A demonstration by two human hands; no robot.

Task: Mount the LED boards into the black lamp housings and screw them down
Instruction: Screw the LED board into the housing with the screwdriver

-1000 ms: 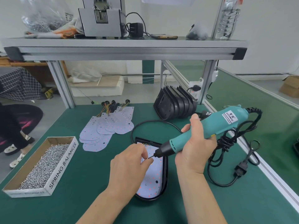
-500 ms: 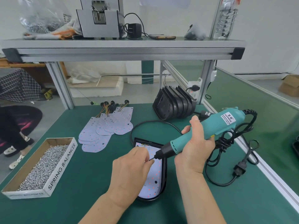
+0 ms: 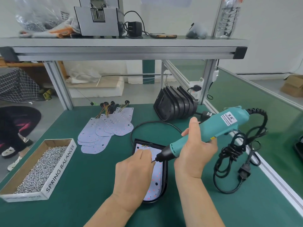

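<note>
Steadying what appeared to be a screw at the tip of a teal electric screwdriver [image 3: 213, 128], a worker attended to one black lamp housing [image 3: 165, 177] lying flat on the green desk [image 3: 91, 185], an LED board [image 3: 155, 176] already seated inside it. The left hand [image 3: 132, 176] sat over the board's upper half, fingertips pinched together at the driver's bit; the screw itself was too small to make out. The right hand [image 3: 195, 154] was wrapped firmly around the driver's barrel, the tool angled down and to the left. The board looked thin, light and stiff, its diodes probably fragile and best spared by handling the edges. The housing seemed rigid, yet light enough to slide under pressure. Spare boards [image 3: 105, 130], stacked housings [image 3: 175, 107] and a box of screws [image 3: 37, 167] lay farther off.
</note>
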